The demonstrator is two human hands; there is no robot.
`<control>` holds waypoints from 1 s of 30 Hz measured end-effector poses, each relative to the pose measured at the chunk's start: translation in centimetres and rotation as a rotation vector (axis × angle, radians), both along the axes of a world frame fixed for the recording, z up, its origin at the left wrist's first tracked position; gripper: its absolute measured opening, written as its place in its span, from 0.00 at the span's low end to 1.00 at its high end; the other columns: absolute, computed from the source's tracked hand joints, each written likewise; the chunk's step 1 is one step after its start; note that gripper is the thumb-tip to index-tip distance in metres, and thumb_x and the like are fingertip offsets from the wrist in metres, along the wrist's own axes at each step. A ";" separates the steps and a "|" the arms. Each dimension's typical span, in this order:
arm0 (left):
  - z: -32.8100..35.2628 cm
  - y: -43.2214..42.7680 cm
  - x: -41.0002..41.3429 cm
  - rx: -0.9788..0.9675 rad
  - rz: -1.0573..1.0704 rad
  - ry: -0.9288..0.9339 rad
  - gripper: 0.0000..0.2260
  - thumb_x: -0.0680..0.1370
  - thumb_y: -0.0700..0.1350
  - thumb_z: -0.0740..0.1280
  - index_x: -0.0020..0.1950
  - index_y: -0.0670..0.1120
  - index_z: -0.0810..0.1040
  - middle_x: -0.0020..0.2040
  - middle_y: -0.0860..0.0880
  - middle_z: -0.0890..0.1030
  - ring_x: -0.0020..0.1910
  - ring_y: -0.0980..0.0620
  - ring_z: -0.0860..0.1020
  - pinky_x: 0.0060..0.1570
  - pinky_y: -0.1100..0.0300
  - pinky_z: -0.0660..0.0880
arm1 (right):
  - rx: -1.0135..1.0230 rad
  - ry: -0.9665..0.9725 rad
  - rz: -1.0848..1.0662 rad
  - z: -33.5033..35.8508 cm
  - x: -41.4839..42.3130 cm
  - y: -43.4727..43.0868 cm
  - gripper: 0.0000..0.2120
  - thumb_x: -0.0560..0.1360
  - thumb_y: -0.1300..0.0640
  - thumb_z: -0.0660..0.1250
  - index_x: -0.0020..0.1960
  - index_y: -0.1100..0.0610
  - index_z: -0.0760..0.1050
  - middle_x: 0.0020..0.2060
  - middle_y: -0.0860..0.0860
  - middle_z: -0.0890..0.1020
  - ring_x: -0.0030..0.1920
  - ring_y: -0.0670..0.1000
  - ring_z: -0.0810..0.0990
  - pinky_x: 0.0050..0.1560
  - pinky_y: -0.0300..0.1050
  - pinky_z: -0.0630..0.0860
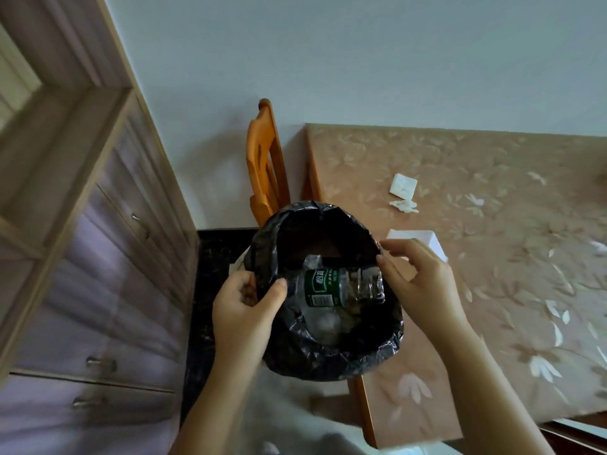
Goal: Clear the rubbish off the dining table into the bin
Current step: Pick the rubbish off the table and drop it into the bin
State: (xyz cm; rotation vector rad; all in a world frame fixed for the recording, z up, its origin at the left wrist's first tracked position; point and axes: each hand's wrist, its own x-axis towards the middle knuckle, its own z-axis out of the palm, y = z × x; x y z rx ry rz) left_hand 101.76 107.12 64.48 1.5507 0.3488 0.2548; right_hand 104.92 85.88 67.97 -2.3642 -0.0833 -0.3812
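A bin lined with a black plastic bag (328, 356) is held up at the left edge of the dining table (492, 290). Inside it lies a crushed clear plastic bottle (331, 290) with a green label. My left hand (243, 310) grips the bin's left rim, thumb inside the bag. My right hand (423, 284) has its fingertips at the bag's right rim, fingers curled; whether it pinches the bag is unclear. On the table lie a folded white tissue (403, 185), crumpled white scraps (404, 206) and a white box (427, 239) partly hidden behind my right hand.
An orange wooden chair (264, 165) stands at the table's left end against the wall. A cabinet with purple drawers (108, 290) is on the left. More pale scraps (597, 247) sit at the table's right edge.
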 end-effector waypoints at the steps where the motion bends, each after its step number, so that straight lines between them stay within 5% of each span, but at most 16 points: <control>1: 0.0 0.0 0.3 -0.008 -0.008 0.002 0.07 0.69 0.43 0.72 0.37 0.42 0.76 0.32 0.46 0.76 0.32 0.51 0.75 0.30 0.62 0.72 | -0.003 -0.002 -0.008 0.2 0.1 0.1 0.08 0.71 0.56 0.67 0.50 0.52 0.77 0.41 0.39 0.76 0.47 0.26 0.70 0.45 0.18 0.63; 4: 0.1 -0.3 1.9 -0.074 -0.044 0.003 0.06 0.70 0.43 0.72 0.37 0.44 0.76 0.32 0.48 0.77 0.34 0.48 0.77 0.33 0.56 0.74 | -0.002 -0.016 -0.041 0.7 0.9 0.0 0.08 0.71 0.57 0.68 0.50 0.52 0.77 0.40 0.36 0.75 0.46 0.30 0.73 0.45 0.19 0.65; 10: 1.1 -1.4 6.7 -0.030 -0.135 -0.108 0.06 0.68 0.50 0.71 0.36 0.50 0.77 0.29 0.55 0.79 0.31 0.57 0.78 0.30 0.66 0.73 | -0.025 -0.060 -0.195 0.2 3.5 -1.8 0.08 0.71 0.57 0.68 0.50 0.51 0.77 0.42 0.45 0.78 0.45 0.42 0.73 0.47 0.29 0.67; 13: 1.7 -2.3 10.1 -0.039 -0.180 -0.140 0.10 0.64 0.55 0.70 0.37 0.50 0.77 0.31 0.53 0.80 0.34 0.50 0.79 0.33 0.60 0.75 | 0.021 -0.105 -0.286 -0.1 5.3 -3.1 0.08 0.71 0.59 0.68 0.49 0.51 0.77 0.41 0.44 0.77 0.45 0.40 0.72 0.47 0.23 0.65; 21: 4.2 -4.3 21.1 0.008 -0.298 -0.204 0.07 0.63 0.56 0.71 0.36 0.56 0.78 0.32 0.56 0.82 0.34 0.55 0.80 0.32 0.62 0.75 | 0.068 -0.170 -0.441 0.0 11.2 -5.3 0.06 0.71 0.60 0.68 0.48 0.53 0.77 0.41 0.45 0.77 0.43 0.39 0.71 0.45 0.23 0.64; 27: 4.4 -4.9 26.8 0.018 -0.368 -0.195 0.07 0.63 0.57 0.71 0.37 0.56 0.78 0.35 0.55 0.82 0.38 0.50 0.80 0.38 0.54 0.77 | 0.078 -0.167 -0.531 -1.2 14.4 -6.5 0.07 0.71 0.60 0.67 0.48 0.51 0.77 0.41 0.39 0.76 0.45 0.30 0.71 0.46 0.21 0.64; 30: 4.3 -4.7 29.9 0.002 -0.399 -0.175 0.08 0.63 0.57 0.70 0.37 0.56 0.79 0.35 0.54 0.82 0.38 0.50 0.81 0.38 0.54 0.78 | 0.156 -0.084 -0.637 -2.7 15.2 -7.0 0.10 0.71 0.61 0.66 0.48 0.48 0.76 0.42 0.43 0.78 0.46 0.39 0.75 0.45 0.27 0.67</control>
